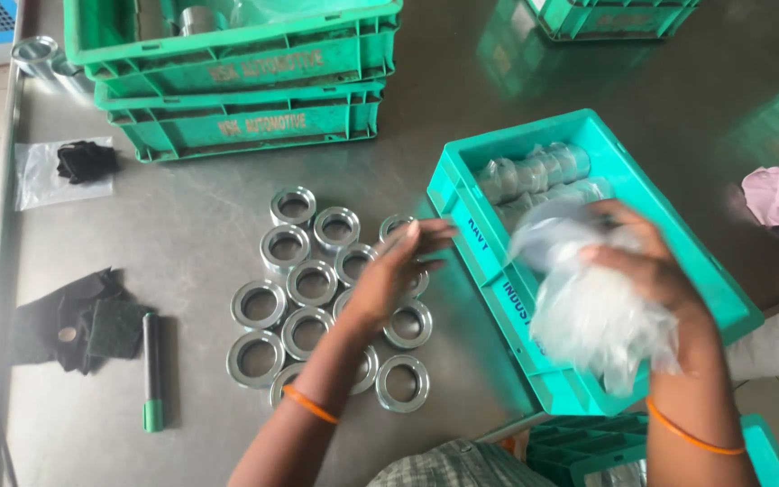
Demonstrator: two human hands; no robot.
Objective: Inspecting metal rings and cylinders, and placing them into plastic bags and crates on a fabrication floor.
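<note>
The right hand (651,261) grips a crumpled clear plastic bag (588,316) above the near end of the teal crate (498,298). Left of the crate, the left hand (398,266) hovers flat with fingers spread, holding nothing, over clustered metal rings (313,284) on the steel table (182,207).

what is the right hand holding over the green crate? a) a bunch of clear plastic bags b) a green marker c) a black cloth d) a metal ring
a: the right hand grips a crumpled bunch of clear plastic bags above the green crate, while the metal rings lie on the table by the left hand.
</note>
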